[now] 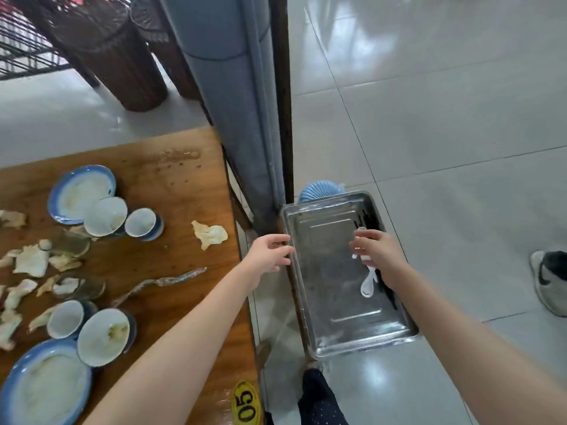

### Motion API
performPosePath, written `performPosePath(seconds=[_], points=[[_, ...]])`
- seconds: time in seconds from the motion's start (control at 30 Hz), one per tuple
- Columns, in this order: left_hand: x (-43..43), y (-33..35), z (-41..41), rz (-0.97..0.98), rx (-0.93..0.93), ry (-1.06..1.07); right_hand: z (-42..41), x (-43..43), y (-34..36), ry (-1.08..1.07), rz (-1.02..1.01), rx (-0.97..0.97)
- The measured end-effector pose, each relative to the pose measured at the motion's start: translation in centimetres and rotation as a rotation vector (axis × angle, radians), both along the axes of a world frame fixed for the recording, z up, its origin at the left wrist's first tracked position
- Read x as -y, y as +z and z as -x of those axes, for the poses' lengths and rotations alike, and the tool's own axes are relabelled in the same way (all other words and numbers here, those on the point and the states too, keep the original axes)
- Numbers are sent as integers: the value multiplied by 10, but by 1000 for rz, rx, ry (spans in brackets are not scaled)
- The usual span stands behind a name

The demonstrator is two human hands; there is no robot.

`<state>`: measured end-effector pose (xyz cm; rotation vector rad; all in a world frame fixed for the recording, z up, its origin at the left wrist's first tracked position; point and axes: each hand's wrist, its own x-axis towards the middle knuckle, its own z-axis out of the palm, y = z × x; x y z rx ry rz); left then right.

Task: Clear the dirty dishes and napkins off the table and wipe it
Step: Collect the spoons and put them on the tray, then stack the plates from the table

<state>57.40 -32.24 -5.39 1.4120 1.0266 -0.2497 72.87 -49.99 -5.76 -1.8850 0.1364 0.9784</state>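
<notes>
A steel tray sits to the right of the wooden table, with white spoons lying in it. My left hand hovers at the tray's left rim with loosely bent fingers that hold nothing. Above the spoons, my right hand has its fingers spread and relaxed. On the table stand blue-rimmed plates, bowls and cups. Crumpled napkins lie scattered among them.
A long clear wrapper lies across the table, and a yellow "05" tag marks its near edge. A grey padded seat back rises behind the tray, and a blue ribbed object sits behind the tray too. A person's shoe is on the tiled floor at right.
</notes>
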Motion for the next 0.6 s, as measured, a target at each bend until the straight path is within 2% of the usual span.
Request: performPosePath(seconds=[0.33,0.6], points=[[-77,60,142,-40,69,244,112,-103,57,176,-71,91],[-123,75,259,-80,119,395,203,-165,79,276,-90,147]])
